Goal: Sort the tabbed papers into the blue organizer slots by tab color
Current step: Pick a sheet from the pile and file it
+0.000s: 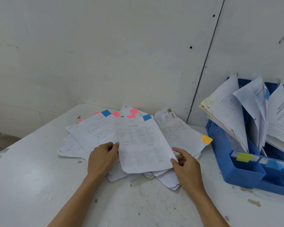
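A loose pile of printed papers (95, 133) with pink, blue and yellow tabs lies spread on the white table. On top is a sheet with a blue tab (141, 145). My left hand (103, 159) pinches its left edge and my right hand (185, 166) pinches its lower right corner. The blue organizer (223, 154) stands at the right, its upright slots holding several papers. Colour labels mark its front: a yellow label (243, 157) on the left slot and a blue label (273, 164) beside it.
The white table (31, 185) runs into a corner of two white walls. Its left edge slopes away at the far left. One paper with a yellow tab (206, 139) sticks out of the pile toward the organizer.
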